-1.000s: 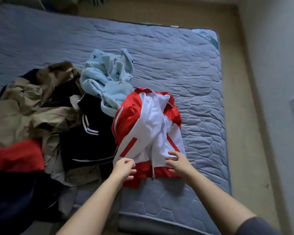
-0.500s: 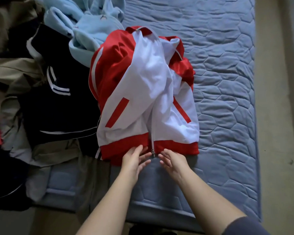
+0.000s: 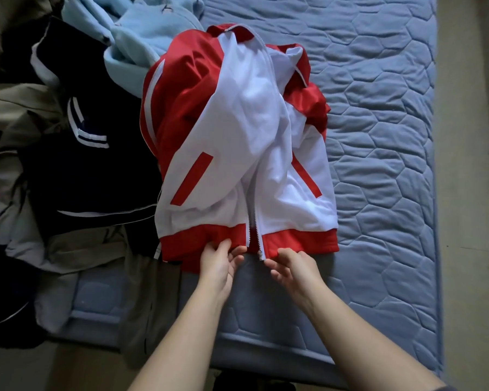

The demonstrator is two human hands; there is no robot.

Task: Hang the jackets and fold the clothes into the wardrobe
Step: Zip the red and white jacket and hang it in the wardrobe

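**Hands hold the red and white jacket (image 3: pixel 237 131)**

Head view: the jacket lies on the blue bed (image 3: pixel 378 136). Its zipper (image 3: pixel 254 221) is open at the bottom. The left hand (image 3: pixel 219 262) pinches the red hem on one side of the zipper. The right hand (image 3: pixel 292 265) pinches the other side. A dark blue jacket (image 3: pixel 96 176) lies just beside it.

Red-and-white jacket (image 3: pixel 237 142), pale blue fleece (image 3: pixel 136 38), navy white-striped garment (image 3: pixel 91 165), blue hexagon-quilted mattress (image 3: pixel 378 136).

Light: dim, cool and diffuse, brighter at right than left. Brightest area: white panels of the jacket (image 3: pixel 246 114). Shadows: dark clothes pile (image 3: pixel 76 179) at left, detail lost. Sharpness: soft overall. Distortion: near mattress (image 3: pixel 378 80) edge bowed by wide-angle lens.
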